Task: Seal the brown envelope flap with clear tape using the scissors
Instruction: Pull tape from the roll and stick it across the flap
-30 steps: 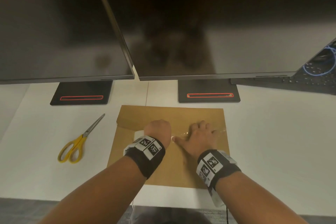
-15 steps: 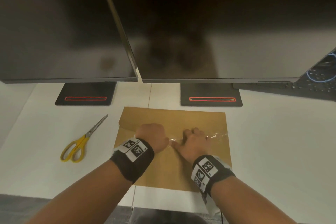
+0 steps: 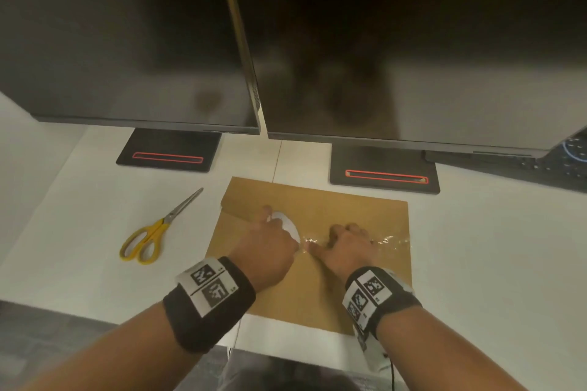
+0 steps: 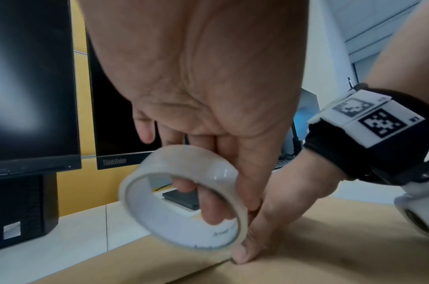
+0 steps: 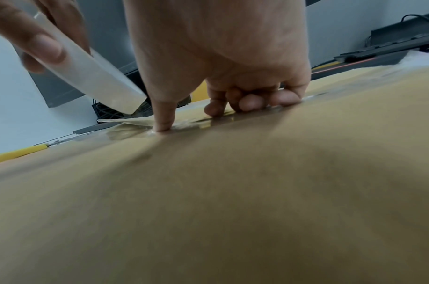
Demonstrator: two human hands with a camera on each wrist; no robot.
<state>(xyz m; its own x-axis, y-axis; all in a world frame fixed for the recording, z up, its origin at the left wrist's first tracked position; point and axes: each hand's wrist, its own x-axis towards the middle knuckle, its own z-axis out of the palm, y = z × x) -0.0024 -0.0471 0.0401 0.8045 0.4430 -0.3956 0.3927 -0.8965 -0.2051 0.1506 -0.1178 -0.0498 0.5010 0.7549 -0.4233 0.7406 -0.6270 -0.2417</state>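
- While the right hand [image 3: 346, 247] pins clear tape [image 3: 386, 240] to the envelope [image 3: 317, 295] with thumb tip and curled fingers, nothing is gripped in it; it only presses down along the flap edge
- Just left of it, the left hand [image 3: 270, 244] grips the roll [image 4: 181, 198], one finger through the core and the rest outside, tilted low over the paper
- Judged from this, the step in hand is laying the strip across the flap [image 3: 314, 206]: the right stretch is stuck, the left stretch is bare, and its corner lifts a little in the right wrist view
- Next move, as I judge it: draw the roll on toward the left edge, smooth the strip, then free a hand for the scissors [image 3: 152, 232] to cut
- Edges: the envelope's near edge lies close to the desk [image 3: 492, 263] front, its far edge near the monitor bases [image 3: 384, 174]
- Room: open desk lies on both sides; scissors lie left, apart from the envelope, blades pointing away; monitors overhang the far side
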